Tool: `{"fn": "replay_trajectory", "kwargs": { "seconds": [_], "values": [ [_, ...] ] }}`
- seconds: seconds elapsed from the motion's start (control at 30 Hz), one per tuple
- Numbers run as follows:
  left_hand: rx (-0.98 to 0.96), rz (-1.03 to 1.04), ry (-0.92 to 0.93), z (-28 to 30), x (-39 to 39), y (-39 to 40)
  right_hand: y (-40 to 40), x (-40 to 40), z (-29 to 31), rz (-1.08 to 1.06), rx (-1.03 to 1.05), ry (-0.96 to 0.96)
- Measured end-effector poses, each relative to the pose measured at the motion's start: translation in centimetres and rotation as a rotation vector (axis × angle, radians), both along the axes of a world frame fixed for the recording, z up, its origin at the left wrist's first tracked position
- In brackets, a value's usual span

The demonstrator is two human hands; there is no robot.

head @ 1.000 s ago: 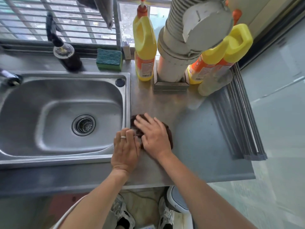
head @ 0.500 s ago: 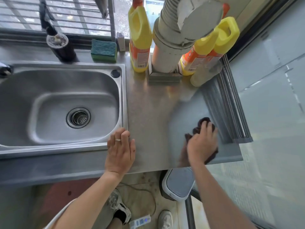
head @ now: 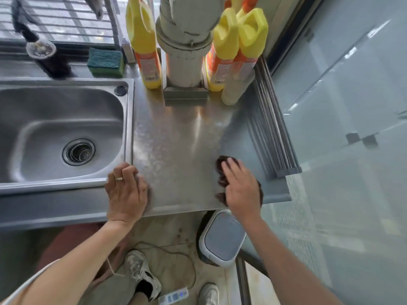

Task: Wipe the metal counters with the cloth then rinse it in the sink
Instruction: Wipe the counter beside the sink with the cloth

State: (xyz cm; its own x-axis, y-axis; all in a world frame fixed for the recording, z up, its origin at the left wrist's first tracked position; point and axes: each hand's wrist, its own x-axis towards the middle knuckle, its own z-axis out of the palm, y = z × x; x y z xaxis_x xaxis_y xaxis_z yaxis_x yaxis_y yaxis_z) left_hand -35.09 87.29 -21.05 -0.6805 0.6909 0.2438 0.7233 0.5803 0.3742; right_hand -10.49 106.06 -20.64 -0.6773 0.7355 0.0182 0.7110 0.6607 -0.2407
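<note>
A dark brown cloth [head: 221,164] lies bunched on the metal counter [head: 176,146] near its front right corner. My right hand [head: 241,188] lies flat on top of the cloth with fingers fairly straight, pressing it against the steel and hiding most of it. My left hand [head: 126,190] rests palm down on the counter at the sink's front right corner, a ring on one finger. The steel sink [head: 55,133] with its round drain [head: 78,151] fills the left side and holds nothing.
Yellow bottles [head: 144,40] [head: 242,47] and a grey pipe [head: 185,40] stand at the counter's back. A green sponge [head: 105,59] and dark dispenser [head: 47,56] sit behind the sink. A rolled rack [head: 273,128] lines the right edge. A white bin [head: 222,236] stands on the floor below.
My right hand swept the cloth from beside the sink to the counter's right front corner, then drew it slightly back leftward. My left hand has stayed planted by the sink corner.
</note>
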Motion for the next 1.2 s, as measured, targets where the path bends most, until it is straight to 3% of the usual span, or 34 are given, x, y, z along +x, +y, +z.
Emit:
{"fn": "replay_trajectory", "kwargs": {
  "seconds": [0.2, 0.37, 0.5, 0.7, 0.87, 0.93, 1.07, 1.2],
  "values": [
    [-0.043, -0.017, 0.109, -0.1, 0.6, 0.2, 0.3, 3.4, 0.4, -0.275, 0.118, -0.139],
    [-0.056, -0.009, 0.084, -0.3, 0.4, 0.4, 1.7, 1.2, -0.3, -0.277, 0.018, -0.024],
    [-0.065, -0.017, 0.017, 0.3, 0.4, 0.5, 1.1, -6.4, 0.0, -0.326, -0.022, 0.061],
    [0.077, 0.016, -0.113, 0.9, -0.2, 0.2, -10.5, -17.2, 0.0, 0.180, -0.146, 0.173],
    [0.146, 0.025, -0.124, 1.2, -0.3, 0.0, -6.2, -10.4, 0.1, 0.694, -0.096, 0.095],
    [0.152, 0.039, -0.125, 1.2, -0.5, -0.1, -2.1, -5.0, -0.3, 0.577, -0.059, 0.114],
    [0.184, 0.053, -0.104, 1.1, -1.6, -0.1, 2.9, 1.2, -0.1, -0.135, -0.070, 0.114],
    [0.142, -0.024, -0.057, 0.4, -1.5, 0.0, 5.0, -4.3, -0.3, -0.301, 0.025, 0.136]
  ]
}}
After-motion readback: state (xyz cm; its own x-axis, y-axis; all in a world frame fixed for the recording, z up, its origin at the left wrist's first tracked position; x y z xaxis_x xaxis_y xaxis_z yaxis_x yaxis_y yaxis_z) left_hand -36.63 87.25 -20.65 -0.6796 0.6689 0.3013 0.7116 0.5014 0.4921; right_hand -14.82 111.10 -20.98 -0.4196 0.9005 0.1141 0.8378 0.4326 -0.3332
